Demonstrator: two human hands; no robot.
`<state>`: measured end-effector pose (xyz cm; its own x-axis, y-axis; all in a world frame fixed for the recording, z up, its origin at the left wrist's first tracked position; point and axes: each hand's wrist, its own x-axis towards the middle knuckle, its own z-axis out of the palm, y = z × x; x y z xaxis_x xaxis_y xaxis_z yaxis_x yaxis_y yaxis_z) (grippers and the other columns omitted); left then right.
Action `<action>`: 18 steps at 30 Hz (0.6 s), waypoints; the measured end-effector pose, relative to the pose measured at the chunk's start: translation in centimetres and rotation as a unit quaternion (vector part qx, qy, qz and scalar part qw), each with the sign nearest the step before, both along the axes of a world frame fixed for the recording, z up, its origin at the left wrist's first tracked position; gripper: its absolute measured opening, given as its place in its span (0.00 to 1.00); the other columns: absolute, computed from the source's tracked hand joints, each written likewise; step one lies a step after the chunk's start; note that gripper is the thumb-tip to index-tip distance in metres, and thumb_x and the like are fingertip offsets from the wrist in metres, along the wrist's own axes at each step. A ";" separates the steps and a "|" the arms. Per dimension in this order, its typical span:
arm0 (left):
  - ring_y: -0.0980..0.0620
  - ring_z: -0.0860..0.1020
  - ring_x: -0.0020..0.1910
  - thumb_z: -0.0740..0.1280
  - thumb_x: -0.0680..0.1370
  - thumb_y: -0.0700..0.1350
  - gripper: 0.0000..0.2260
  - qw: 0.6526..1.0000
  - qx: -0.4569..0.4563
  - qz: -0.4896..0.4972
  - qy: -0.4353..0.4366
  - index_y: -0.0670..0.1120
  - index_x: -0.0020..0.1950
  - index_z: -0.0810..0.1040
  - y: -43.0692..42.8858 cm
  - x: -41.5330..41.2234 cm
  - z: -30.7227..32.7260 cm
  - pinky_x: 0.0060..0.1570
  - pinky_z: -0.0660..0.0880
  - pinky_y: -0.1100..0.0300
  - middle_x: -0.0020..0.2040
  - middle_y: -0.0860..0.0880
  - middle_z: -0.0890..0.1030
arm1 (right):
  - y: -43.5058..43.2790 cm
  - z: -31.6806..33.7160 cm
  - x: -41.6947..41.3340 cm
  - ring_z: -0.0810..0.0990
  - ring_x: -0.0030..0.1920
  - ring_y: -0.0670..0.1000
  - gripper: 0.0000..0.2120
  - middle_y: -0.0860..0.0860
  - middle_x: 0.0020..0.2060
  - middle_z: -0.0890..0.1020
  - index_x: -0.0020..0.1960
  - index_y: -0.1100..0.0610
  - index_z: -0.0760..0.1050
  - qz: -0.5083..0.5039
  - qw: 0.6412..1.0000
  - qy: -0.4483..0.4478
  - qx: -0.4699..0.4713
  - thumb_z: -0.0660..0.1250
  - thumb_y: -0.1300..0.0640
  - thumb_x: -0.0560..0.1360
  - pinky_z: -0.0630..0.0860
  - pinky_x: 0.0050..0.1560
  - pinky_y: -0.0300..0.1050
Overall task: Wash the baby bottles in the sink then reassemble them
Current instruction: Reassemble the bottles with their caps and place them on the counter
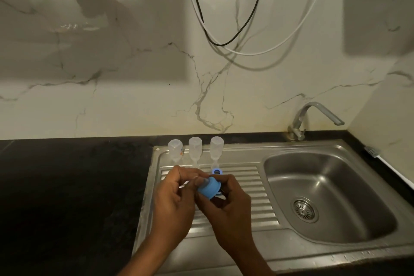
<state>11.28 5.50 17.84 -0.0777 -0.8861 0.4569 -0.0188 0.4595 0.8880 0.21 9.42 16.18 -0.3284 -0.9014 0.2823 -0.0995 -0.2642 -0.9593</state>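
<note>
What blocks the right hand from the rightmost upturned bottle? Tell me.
Probably yes: the rightmost bottle stands just beyond the right hand, only a blue ring between. Its grip is full with the blue collar, though.

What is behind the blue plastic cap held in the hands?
A blue plastic ring on the ribbed steel drainboard, then three clear upturned bottles. The right hand covers the ring's near edge.

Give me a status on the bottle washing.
Washing looks done: three clear bottles stand upside down at the back of the drainboard. In hand: the left hand and right hand both hold a blue cap, seemingly fitting its teat. Left: a second blue ring lies on the drainboard, and no bottle has its top on.
</note>
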 end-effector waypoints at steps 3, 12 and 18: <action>0.57 0.83 0.48 0.64 0.76 0.47 0.08 0.997 -0.056 0.045 -0.014 0.46 0.45 0.82 0.3 0.5 0.8 0.45 0.77 0.69 0.46 0.57 0.83 | -0.5 0.5 0.8 0.85 0.44 0.52 0.13 0.52 0.44 0.85 0.52 0.59 0.79 0.032 0.999 -0.038 -0.009 0.77 0.64 0.70 0.83 0.45 0.44; 0.49 0.84 0.44 0.69 0.76 0.47 0.07 0.997 0.009 0.075 0.021 0.44 0.44 0.81 1.1 2.1 1.0 0.44 0.82 0.55 0.42 0.49 0.84 | -0.2 0.0 0.5 0.84 0.48 0.55 0.16 0.53 0.47 0.84 0.54 0.60 0.77 0.131 0.990 -0.054 -0.005 0.77 0.67 0.69 0.81 0.44 0.44; 0.53 0.83 0.45 0.67 0.77 0.39 0.04 0.980 -0.137 0.095 -0.112 0.44 0.45 0.81 2.5 2.9 2.1 0.44 0.80 0.61 0.44 0.56 0.83 | -0.1 0.5 1.4 0.85 0.45 0.55 0.19 0.53 0.43 0.85 0.49 0.58 0.79 0.132 0.990 -0.043 -0.001 0.73 0.48 0.63 0.83 0.47 0.52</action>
